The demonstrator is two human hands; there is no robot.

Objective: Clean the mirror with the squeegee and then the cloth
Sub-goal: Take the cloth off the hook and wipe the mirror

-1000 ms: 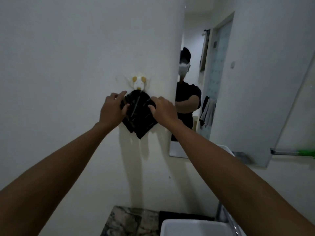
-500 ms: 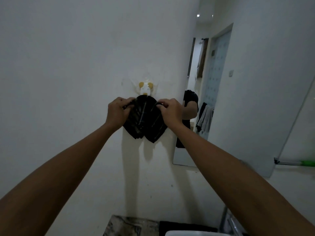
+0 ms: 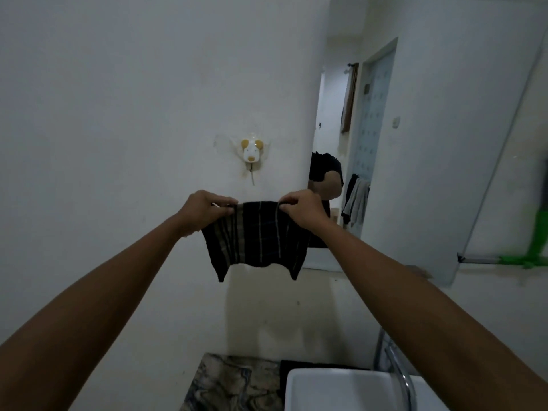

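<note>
A dark striped cloth [image 3: 256, 235] hangs spread out between my two hands, in front of the white wall. My left hand [image 3: 206, 210] pinches its upper left corner and my right hand [image 3: 301, 209] pinches its upper right corner. The cloth is off the white dog-shaped wall hook [image 3: 251, 150], which is bare above it. The mirror [image 3: 415, 143] covers the wall to the right. A green squeegee [image 3: 533, 253] lies at the mirror's lower right edge, blurred.
A white basin [image 3: 341, 390] with a chrome tap [image 3: 398, 372] sits below right. A marbled counter [image 3: 231, 384] lies beside it. The mirror reflects a doorway and hanging towels [image 3: 355, 200].
Both hands lifted the bunched cloth off the hook, lowered it and pulled it apart, so it now hangs flat and spread below the hook.
</note>
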